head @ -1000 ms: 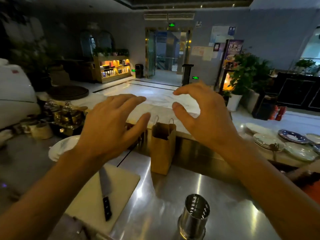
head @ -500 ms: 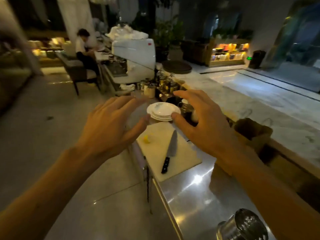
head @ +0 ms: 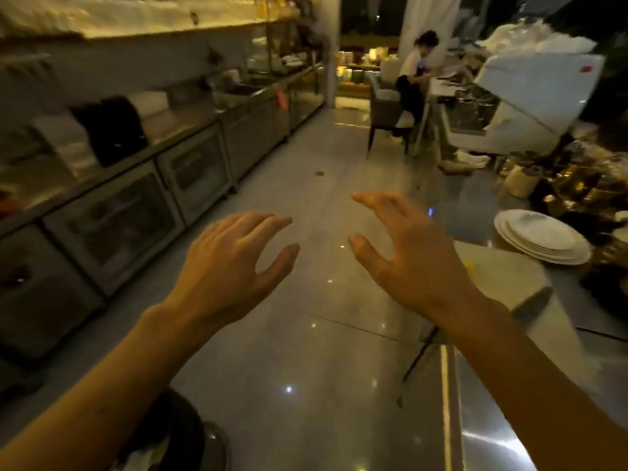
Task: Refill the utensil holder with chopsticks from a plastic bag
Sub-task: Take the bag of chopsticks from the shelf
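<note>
Steel desk (head: 489, 426) runs along the right edge, carrying a pale cutting board (head: 503, 277) and, beyond it, a stack of white plates (head: 540, 237). Both hands hover over the tiled floor (head: 306, 351), apart from each other and holding nothing: the left hand (head: 224, 263) with fingers (head: 268, 220) loosely spread, the right hand (head: 407, 253) with fingers (head: 373, 198) apart and slightly hooked. Where the utensil holder and the chopstick bag are cannot be told from this view.

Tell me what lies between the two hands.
Nothing: in the head view the left hand and right hand hover apart, empty, with only shiny floor behind the gap.
</note>
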The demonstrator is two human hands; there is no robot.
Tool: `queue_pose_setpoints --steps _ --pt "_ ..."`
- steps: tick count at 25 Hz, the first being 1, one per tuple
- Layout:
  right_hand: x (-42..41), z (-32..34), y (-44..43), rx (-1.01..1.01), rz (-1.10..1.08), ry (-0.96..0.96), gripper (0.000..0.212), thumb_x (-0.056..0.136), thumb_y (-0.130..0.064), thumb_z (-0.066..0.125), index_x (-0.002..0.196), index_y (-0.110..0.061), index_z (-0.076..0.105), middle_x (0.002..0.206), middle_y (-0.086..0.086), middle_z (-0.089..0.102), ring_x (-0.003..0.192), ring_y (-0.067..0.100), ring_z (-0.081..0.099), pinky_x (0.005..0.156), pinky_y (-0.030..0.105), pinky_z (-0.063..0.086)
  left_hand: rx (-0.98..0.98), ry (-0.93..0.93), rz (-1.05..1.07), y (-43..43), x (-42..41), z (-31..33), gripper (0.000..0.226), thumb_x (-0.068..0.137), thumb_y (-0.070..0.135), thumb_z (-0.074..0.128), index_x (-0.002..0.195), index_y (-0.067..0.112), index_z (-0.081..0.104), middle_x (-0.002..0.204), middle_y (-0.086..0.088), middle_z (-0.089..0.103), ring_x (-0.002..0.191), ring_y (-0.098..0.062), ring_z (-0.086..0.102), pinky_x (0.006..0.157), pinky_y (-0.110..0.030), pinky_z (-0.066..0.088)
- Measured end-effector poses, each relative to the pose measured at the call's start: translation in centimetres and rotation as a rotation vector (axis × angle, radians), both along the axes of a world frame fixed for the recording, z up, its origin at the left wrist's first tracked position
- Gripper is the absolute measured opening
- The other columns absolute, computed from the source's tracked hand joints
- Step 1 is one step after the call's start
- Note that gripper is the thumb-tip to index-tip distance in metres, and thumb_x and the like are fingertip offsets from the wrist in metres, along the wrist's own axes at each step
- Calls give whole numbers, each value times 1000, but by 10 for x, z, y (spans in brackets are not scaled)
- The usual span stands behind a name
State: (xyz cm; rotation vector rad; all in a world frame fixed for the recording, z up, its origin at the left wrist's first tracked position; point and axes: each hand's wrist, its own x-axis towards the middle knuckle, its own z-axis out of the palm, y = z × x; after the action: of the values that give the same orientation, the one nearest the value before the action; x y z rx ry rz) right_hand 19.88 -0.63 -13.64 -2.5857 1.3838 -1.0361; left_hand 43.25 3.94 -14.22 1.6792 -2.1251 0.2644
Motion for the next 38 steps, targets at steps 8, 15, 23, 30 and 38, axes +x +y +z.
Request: queue_pose_setpoints --steps 8,15,23,30,38 --pt "191 -1 56 -61 380 75 53 91 -49 49 140 -31 39 139 1 45 124 21 47 93 37 49 -24 33 429 145 151 3 57 93 58 31 129 23 58 125 -2 64 114 -23 59 92 -40 46" --pt "383 -2 191 -84 712 41 55 91 -51 47 142 -29 38 140 2 44 129 23 42 100 44 45 -87 42 760 333 291 4 55 93 58 30 128 26 57 127 0 62 117 -23 57 94 -42 45" --pt "571 0 359 -95 1004 25 51 91 -52 48 137 -30 44 138 -1 48 127 17 44 97 36 42 -158 77 1110 529 412 3 56 92 58 29 128 26 58 127 1 63 116 -21 57 93 -39 45" --pt "684 1 423 -106 1197 41 51 92 -51 48 138 -30 43 136 -2 49 126 17 46 96 37 43 -163 89 1300 603 481 -3 58 92 59 26 131 27 54 130 -1 61 120 -21 56 94 -37 44" --pt "832 -3 403 -94 1302 -12 56 90 -54 45 141 -30 37 135 0 49 124 19 46 95 38 44 -167 37 1360 582 613 0 54 92 57 33 130 26 54 128 -2 62 117 -21 58 94 -38 44"
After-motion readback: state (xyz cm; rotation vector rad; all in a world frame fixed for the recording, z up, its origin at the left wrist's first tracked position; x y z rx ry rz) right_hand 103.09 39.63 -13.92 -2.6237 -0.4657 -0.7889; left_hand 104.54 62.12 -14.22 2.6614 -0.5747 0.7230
